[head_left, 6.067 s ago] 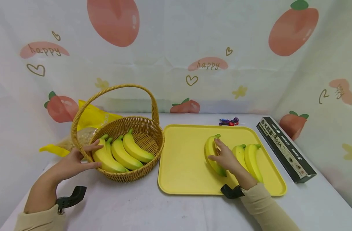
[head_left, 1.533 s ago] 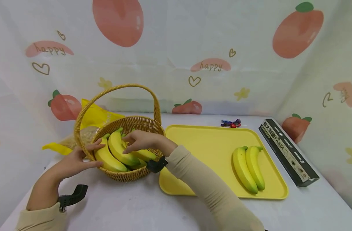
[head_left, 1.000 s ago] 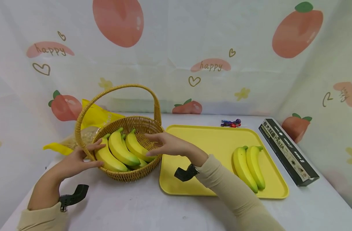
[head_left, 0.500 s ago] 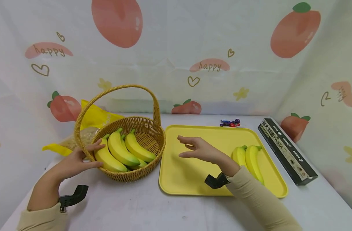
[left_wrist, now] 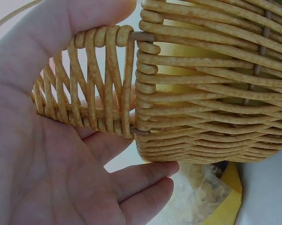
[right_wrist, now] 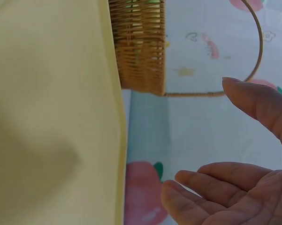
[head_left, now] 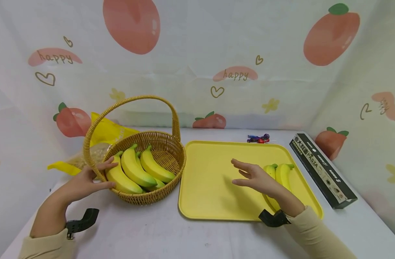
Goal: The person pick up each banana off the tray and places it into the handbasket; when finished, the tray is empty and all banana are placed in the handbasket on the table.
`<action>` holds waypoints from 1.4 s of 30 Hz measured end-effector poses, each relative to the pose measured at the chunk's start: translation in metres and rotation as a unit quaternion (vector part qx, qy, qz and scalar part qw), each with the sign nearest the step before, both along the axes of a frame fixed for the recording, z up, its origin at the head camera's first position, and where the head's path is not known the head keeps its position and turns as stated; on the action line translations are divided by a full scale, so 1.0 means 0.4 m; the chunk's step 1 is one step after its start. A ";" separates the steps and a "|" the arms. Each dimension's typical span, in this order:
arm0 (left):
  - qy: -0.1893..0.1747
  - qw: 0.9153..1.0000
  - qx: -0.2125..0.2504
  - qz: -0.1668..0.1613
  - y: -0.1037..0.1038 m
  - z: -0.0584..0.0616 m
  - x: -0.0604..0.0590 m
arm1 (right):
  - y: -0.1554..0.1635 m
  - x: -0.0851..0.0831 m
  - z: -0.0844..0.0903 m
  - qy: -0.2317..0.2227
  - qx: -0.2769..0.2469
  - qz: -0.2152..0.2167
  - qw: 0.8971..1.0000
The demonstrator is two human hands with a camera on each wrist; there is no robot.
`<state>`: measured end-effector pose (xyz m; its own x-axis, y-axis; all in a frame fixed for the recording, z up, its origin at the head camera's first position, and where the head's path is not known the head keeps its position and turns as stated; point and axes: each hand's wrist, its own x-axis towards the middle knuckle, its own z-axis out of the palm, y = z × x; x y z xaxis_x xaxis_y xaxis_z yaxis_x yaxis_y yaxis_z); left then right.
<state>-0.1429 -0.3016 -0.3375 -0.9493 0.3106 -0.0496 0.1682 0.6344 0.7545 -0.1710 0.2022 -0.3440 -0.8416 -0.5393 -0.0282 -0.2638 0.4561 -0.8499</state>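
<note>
A wicker basket [head_left: 158,192] with a tall handle stands on the left and holds several yellow bananas [head_left: 136,171]. My left hand [head_left: 84,181] rests flat against the basket's left wall [left_wrist: 201,93], thumb over the rim, fingers [left_wrist: 145,187] straight. To the right lies a yellow tray [head_left: 210,187] with two bananas [head_left: 285,174] at its right side. My right hand [head_left: 252,178] hovers open just left of those two bananas and holds nothing. In the right wrist view the fingers [right_wrist: 244,187] are spread above the tray [right_wrist: 47,117], with the basket [right_wrist: 141,51] beyond.
A dark pasta box [head_left: 322,169] lies right of the tray. Wrapped candies [head_left: 257,138] sit behind the tray. A yellow bag [head_left: 103,135] lies behind the basket. Printed cloth walls close in the back and both sides.
My right hand carried a banana from the tray into the basket, let it go, and has moved back right over the tray beside the two bananas. The left hand has stayed put.
</note>
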 end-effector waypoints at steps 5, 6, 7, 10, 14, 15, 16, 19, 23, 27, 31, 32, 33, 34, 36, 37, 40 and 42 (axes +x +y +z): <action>0.003 1.000 -0.004 0.001 0.000 -0.002 -0.001 | 0.051 0.023 -0.005 0.001 0.007 -0.030 1.000; 0.003 1.000 -0.006 0.002 0.000 -0.001 0.000 | 0.061 0.027 -0.006 0.004 0.010 -0.036 0.999; 0.003 1.000 -0.006 0.001 0.000 -0.002 -0.001 | 0.071 0.032 -0.007 0.008 0.015 -0.042 0.999; 0.003 1.000 -0.006 0.002 0.002 0.000 0.000 | 0.098 0.047 -0.007 0.017 0.026 -0.060 0.998; 0.008 1.000 -0.010 0.002 0.002 0.000 0.000 | 0.132 0.068 -0.011 0.028 0.044 -0.081 0.995; 0.009 1.000 -0.011 0.002 0.002 0.000 0.000 | 0.140 0.072 -0.012 0.028 0.047 -0.087 0.995; 0.010 1.000 -0.012 0.002 0.002 0.001 0.000 | 0.147 0.077 -0.014 0.028 0.052 -0.093 0.994; 0.011 1.000 -0.010 0.000 0.002 0.000 0.000 | 0.166 0.088 -0.019 0.026 0.062 -0.110 0.992; 0.009 1.000 -0.007 0.003 0.001 0.000 0.001 | 0.182 0.096 -0.027 0.011 0.068 -0.128 0.989; 0.008 1.000 -0.008 0.004 0.001 -0.002 0.000 | 0.188 0.099 -0.036 0.005 0.063 -0.131 0.989; 0.012 1.000 -0.007 0.000 0.000 -0.003 0.000 | 0.182 0.095 -0.043 0.018 0.065 -0.131 0.989; 0.013 1.000 -0.008 0.000 0.000 -0.003 0.000 | 0.180 0.093 -0.044 0.020 0.065 -0.132 0.989; 0.013 1.000 -0.009 0.000 0.001 -0.003 0.000 | 0.177 0.091 -0.045 0.020 0.065 -0.136 0.988; 0.013 1.000 -0.010 0.000 0.001 -0.003 0.000 | 0.174 0.088 -0.046 0.020 0.067 -0.139 0.988; 0.012 1.000 -0.012 0.001 0.001 -0.002 0.000 | 0.168 0.082 -0.049 0.020 0.073 -0.147 0.986; 0.012 1.000 -0.012 0.001 0.001 -0.002 0.000 | 0.165 0.079 -0.050 0.021 0.076 -0.152 0.985; 0.010 1.000 -0.014 0.004 0.001 -0.002 0.000 | 0.154 0.067 -0.054 0.031 0.083 -0.160 0.983; 0.009 1.000 -0.012 0.004 0.001 -0.003 0.000 | 0.144 0.058 -0.057 0.032 0.088 -0.167 0.982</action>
